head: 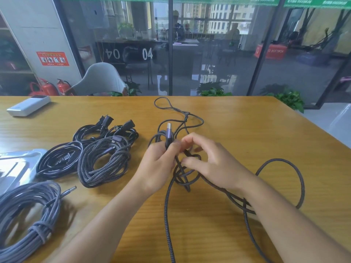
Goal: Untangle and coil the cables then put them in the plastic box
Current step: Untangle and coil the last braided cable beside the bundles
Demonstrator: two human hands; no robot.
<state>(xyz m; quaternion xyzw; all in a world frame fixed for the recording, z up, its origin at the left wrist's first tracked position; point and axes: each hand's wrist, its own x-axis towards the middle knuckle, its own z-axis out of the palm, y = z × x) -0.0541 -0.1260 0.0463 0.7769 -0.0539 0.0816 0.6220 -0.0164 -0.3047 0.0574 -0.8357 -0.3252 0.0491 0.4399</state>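
Item: braided cable [281,162], knotted (centre). Left hand [157,168] gripped plug end [168,134]; right hand [207,164] pinched knot [187,168]. Risk: hard pull would tighten the knot.

The grey coiled cable [24,221] and plastic box [17,168] were cropped by the left edge. The right hand [210,164] fingertips appeared motion-blurred, grip indeterminate.
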